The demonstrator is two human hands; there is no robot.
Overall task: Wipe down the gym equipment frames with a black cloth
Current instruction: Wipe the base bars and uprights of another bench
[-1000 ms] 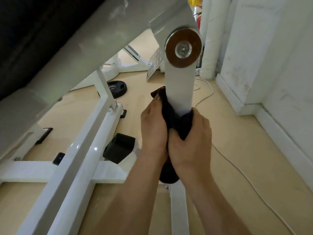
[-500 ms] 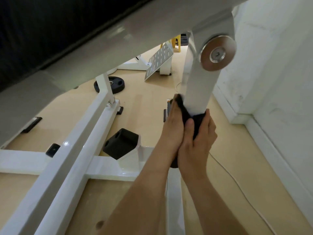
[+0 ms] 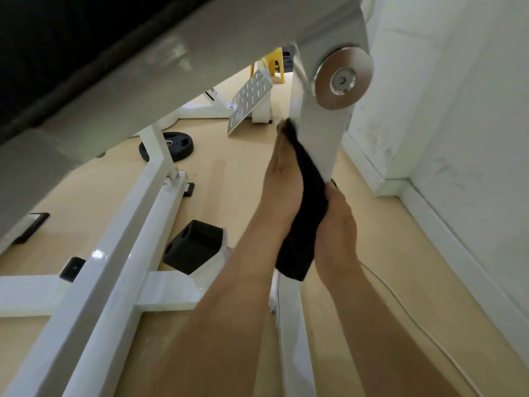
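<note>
A white upright post of the gym frame rises to a round metal pivot disc. The black cloth is wrapped around the post's lower part and hangs down below my hands. My left hand lies flat along the post's left side, pressing the cloth against it, fingers stretched upward. My right hand grips the cloth from the right, lower on the post. A slanted grey beam of the same machine crosses overhead.
White floor rails run from near left toward the middle, with a black rubber block on a crossbar. A black weight plate and a perforated footplate lie farther off. A white wall and thin cable are right.
My left hand has slid up the post with the cloth and flattened against it. The right hand stays lower on the cloth. The view has tilted upward toward the pivot disc.
</note>
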